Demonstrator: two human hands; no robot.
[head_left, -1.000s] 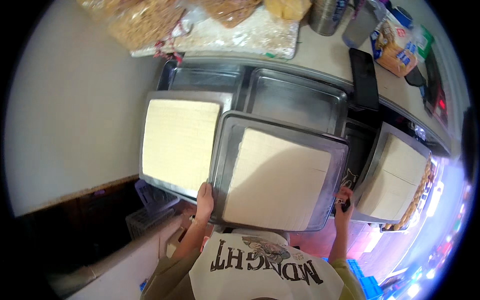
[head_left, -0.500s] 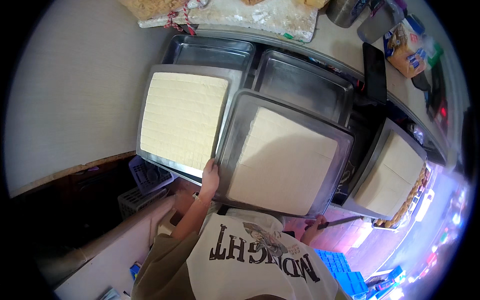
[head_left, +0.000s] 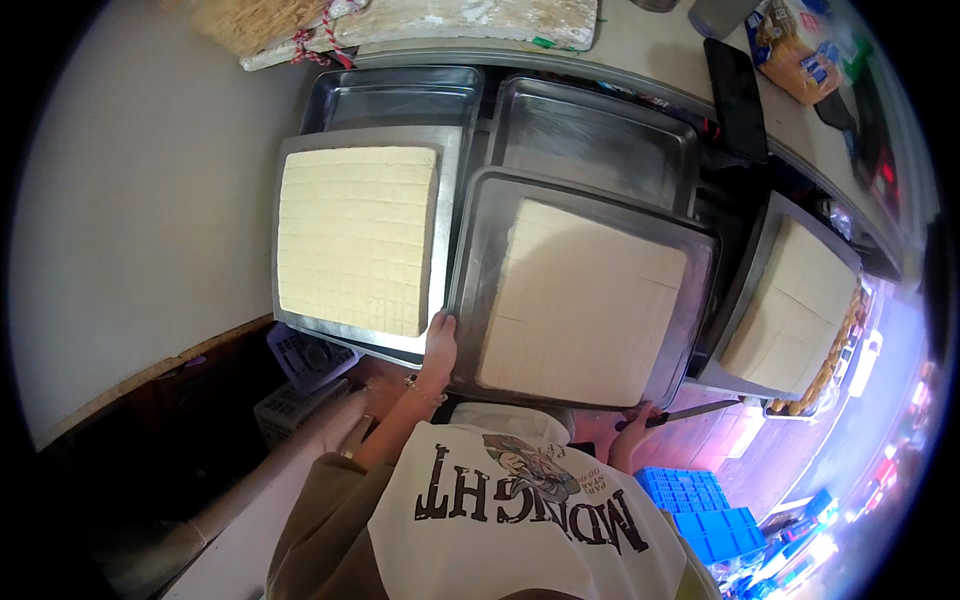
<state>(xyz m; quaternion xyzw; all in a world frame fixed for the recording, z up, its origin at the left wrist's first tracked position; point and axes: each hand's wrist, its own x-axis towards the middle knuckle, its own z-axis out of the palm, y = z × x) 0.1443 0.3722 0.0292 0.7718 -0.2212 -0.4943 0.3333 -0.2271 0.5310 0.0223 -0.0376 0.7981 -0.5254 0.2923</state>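
A metal tray (head_left: 693, 290) with a pale, scored square slab (head_left: 580, 300) is in front of me. My left hand (head_left: 438, 345) is closed on its left edge. My right hand (head_left: 634, 425) is at its bottom right edge, holding a black-handled knife (head_left: 698, 411) with the blade pointing right. To the left, a second pale slab (head_left: 358, 236), scored into small pieces, lies on a metal sheet (head_left: 448, 170). At the right, another slab (head_left: 785, 300) rests on a tilted sheet (head_left: 750, 260).
Metal trays (head_left: 595, 135) sit behind. The counter (head_left: 650, 50) holds a white board (head_left: 500, 25), bags of food (head_left: 250, 20), containers and a black phone-like slab (head_left: 735, 95). A pale wall (head_left: 120, 220) stands left. Baskets (head_left: 305, 350) are below left, blue crates (head_left: 705, 520) lower right.
My right hand has moved from the tray's right side down to its lower edge, and the knife blade now shows. The view has shifted, putting the trays higher in the picture.
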